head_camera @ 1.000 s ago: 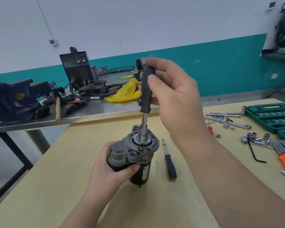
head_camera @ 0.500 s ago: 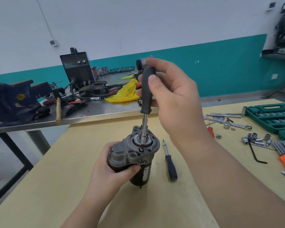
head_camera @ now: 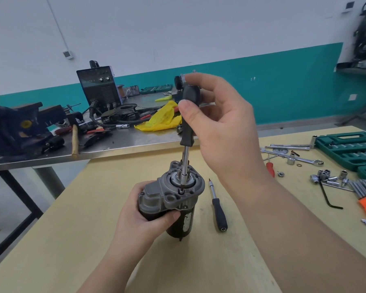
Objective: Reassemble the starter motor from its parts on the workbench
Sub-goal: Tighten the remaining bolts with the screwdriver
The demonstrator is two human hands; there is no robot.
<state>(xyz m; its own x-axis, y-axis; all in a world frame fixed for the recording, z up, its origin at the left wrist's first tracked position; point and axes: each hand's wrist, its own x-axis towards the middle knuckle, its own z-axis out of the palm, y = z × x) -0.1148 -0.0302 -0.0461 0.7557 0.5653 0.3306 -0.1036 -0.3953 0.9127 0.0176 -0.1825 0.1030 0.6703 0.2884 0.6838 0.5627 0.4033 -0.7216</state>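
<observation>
The starter motor (head_camera: 173, 197) stands upright on the wooden workbench (head_camera: 72, 240), grey cast nose housing on top, black body below. My left hand (head_camera: 144, 216) grips its body and solenoid from the left. My right hand (head_camera: 218, 127) holds the black handle of a screwdriver (head_camera: 188, 117) between thumb and fingers. The driver stands nearly vertical, and its bit sits on a screw at the front of the housing face. A second black-handled driver (head_camera: 219, 210) lies on the bench just right of the motor.
Loose sockets (head_camera: 325, 178), wrenches (head_camera: 300, 158), a black hex key (head_camera: 328, 197) and green tool cases (head_camera: 351, 146) crowd the bench's right side. A red-handled screwdriver (head_camera: 270, 168) lies behind my right forearm. Behind stands a steel table (head_camera: 123, 142) with a vise, a hammer, a welder and yellow cloth.
My right thumb and fingers have shifted slightly on the screwdriver handle, as in turning it. The motor and my left hand have stayed in place.
</observation>
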